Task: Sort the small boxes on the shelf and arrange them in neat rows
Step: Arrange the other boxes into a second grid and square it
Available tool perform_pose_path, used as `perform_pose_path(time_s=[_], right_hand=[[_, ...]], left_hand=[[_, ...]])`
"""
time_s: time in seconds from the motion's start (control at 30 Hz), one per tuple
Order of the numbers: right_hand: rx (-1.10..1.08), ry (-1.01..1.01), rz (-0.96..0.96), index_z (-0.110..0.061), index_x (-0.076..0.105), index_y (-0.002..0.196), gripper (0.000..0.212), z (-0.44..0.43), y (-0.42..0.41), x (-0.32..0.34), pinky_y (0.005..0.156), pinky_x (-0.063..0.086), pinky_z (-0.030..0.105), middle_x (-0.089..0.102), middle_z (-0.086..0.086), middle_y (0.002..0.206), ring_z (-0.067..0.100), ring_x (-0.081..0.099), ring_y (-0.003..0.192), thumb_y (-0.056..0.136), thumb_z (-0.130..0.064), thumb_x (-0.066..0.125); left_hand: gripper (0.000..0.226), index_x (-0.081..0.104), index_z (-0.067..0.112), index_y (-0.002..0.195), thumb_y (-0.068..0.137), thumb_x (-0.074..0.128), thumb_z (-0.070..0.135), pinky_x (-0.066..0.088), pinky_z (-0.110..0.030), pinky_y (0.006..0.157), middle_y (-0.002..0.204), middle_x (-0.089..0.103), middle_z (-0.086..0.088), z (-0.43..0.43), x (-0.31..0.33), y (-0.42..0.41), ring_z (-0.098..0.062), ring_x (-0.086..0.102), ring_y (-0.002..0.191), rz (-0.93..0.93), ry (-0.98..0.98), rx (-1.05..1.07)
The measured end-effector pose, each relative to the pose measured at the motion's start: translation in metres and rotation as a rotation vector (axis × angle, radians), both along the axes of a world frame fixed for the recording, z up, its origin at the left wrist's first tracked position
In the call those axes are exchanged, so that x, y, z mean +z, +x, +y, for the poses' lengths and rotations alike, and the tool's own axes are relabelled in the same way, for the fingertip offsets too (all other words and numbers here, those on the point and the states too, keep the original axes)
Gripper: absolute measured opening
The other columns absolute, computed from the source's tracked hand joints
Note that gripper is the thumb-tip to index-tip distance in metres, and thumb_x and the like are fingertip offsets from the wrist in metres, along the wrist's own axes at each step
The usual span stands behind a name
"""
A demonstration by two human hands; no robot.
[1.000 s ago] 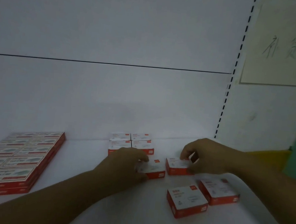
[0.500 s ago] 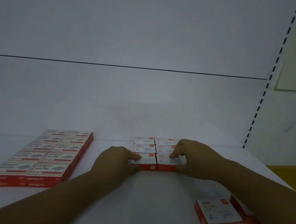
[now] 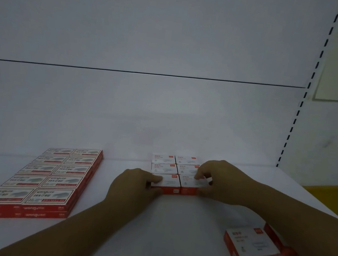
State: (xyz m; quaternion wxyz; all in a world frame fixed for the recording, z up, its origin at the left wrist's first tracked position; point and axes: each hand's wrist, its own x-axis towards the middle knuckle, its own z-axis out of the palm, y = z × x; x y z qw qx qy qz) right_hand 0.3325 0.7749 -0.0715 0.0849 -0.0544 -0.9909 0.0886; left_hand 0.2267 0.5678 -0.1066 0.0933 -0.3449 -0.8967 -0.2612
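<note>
Boxes nearest me are the two stragglers on the white shelf [image 3: 173, 236]: a loose box [image 3: 252, 249] at lower right, and a second loose box [image 3: 273, 235] just behind it, half hidden by my right forearm. Both lie as they did a second ago.

Farther in, my left hand [image 3: 135, 184] has its fingers curled onto the left end of the front-left box [image 3: 169, 183], gripping it. My right hand [image 3: 221, 181] pinches the front-right box [image 3: 189, 183], fingertips on its lid and round its right end.

A second ago these two sat apart from each other, short of the four rear boxes [image 3: 163, 168]. Now they touch each other and the rear boxes, making two columns of three.

Well off to the left, the stack of flat boxes [image 3: 39, 181] is unchanged, running up to the back panel [image 3: 144, 115].
</note>
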Motion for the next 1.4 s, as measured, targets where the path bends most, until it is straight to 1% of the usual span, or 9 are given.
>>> perform_pose_path(time_s=[0.3, 0.43, 0.53, 0.63, 0.7, 0.8, 0.93, 1.17, 1.4], right_hand=[[-0.005, -0.11, -0.009, -0.034, 0.055, 0.119, 0.044, 0.015, 0.034, 0.022, 0.091, 0.045, 0.022, 0.051, -0.014, 0.126, 0.001, 0.051, 0.106, 0.078, -0.047, 0.067], [-0.081, -0.18, -0.189, -0.036, 0.059, 0.112, 0.037, 0.038, 0.085, 0.039, 0.09, 0.047, 0.02, 0.056, -0.017, 0.12, -0.002, 0.054, 0.105, 0.078, -0.048, 0.067], [-0.131, -0.221, -0.331, -0.037, 0.054, 0.12, 0.05, 0.045, 0.121, 0.043, 0.091, 0.047, 0.02, 0.051, -0.018, 0.127, -0.003, 0.05, 0.11, 0.074, -0.051, 0.069], [-0.183, -0.224, -0.4, -0.043, 0.04, 0.128, 0.065, 0.046, 0.151, 0.039, 0.082, 0.041, 0.009, 0.043, -0.022, 0.127, -0.001, 0.045, 0.113, 0.072, -0.05, 0.072], [-0.221, -0.213, -0.404, -0.045, 0.037, 0.125, 0.065, 0.045, 0.165, 0.034, 0.089, 0.041, 0.016, 0.043, -0.021, 0.123, 0.002, 0.044, 0.113, 0.071, -0.047, 0.074], [-0.23, -0.17, -0.335, -0.042, 0.044, 0.111, 0.044, 0.041, 0.174, 0.026, 0.093, 0.047, 0.026, 0.052, -0.017, 0.116, 0.006, 0.05, 0.107, 0.077, -0.038, 0.072], [-0.201, -0.151, -0.262, -0.041, 0.05, 0.103, 0.036, 0.034, 0.166, 0.022, 0.08, 0.051, 0.019, 0.056, -0.019, 0.107, 0.005, 0.056, 0.096, 0.076, -0.034, 0.073], [-0.038, -0.163, -0.19, -0.044, 0.055, 0.101, 0.04, 0.01, 0.113, 0.02, 0.076, 0.051, 0.019, 0.058, -0.018, 0.102, 0.002, 0.059, 0.089, 0.067, -0.046, 0.077], [0.067, -0.024, -0.079, -0.032, 0.06, 0.11, 0.046, -0.014, 0.051, 0.013, 0.081, 0.044, 0.02, 0.053, -0.015, 0.103, 0.003, 0.05, 0.091, 0.07, -0.052, 0.071]], left_hand=[[0.07, 0.044, 0.031, 0.127, 0.067, 0.07, 0.057, 0.042, -0.027, 0.082, 0.115, 0.058, 0.007, -0.008, 0.022, 0.014, -0.013, 0.051, 0.103, 0.087, 0.111, 0.037], [0.046, 0.054, 0.034, 0.112, 0.073, 0.062, 0.057, 0.04, -0.023, 0.083, 0.106, 0.054, 0.017, 0.008, 0.037, 0.049, -0.004, 0.046, 0.094, 0.08, 0.021, -0.264], [0.053, 0.051, 0.042, 0.114, 0.069, 0.058, 0.068, 0.042, -0.021, 0.086, 0.099, 0.043, 0.028, 0.033, 0.038, 0.088, 0.001, 0.045, 0.096, -0.018, -0.097, -0.523], [0.057, 0.049, 0.042, 0.118, 0.067, 0.061, 0.067, 0.046, -0.027, 0.088, 0.108, 0.051, 0.022, 0.063, 0.033, 0.112, -0.003, 0.047, 0.098, -0.044, -0.237, -0.633], [0.054, 0.051, 0.041, 0.117, 0.069, 0.061, 0.064, 0.045, -0.021, 0.079, 0.109, 0.052, 0.02, 0.074, 0.03, 0.121, -0.003, 0.048, 0.093, -0.025, -0.267, -0.659], [0.046, 0.054, 0.039, 0.112, 0.072, 0.059, 0.062, 0.036, -0.012, 0.064, 0.096, 0.048, 0.021, 0.081, 0.027, 0.126, 0.001, 0.045, 0.078, 0.018, -0.239, -0.671], [0.045, 0.055, 0.035, 0.117, 0.077, 0.061, 0.055, 0.03, -0.008, 0.058, 0.105, 0.056, 0.016, 0.079, 0.033, 0.126, -0.003, 0.045, 0.075, 0.025, -0.273, -0.665], [0.041, 0.059, 0.037, 0.114, 0.076, 0.064, 0.05, 0.042, -0.016, 0.085, 0.121, 0.055, 0.014, 0.025, 0.035, 0.085, -0.002, 0.047, 0.096, 0.012, -0.274, -0.479], [0.044, 0.061, 0.037, 0.114, 0.072, 0.067, 0.052, 0.039, -0.016, 0.087, 0.112, 0.058, 0.016, -0.022, 0.03, 0.053, -0.003, 0.052, 0.1, 0.117, -0.202, -0.264]])
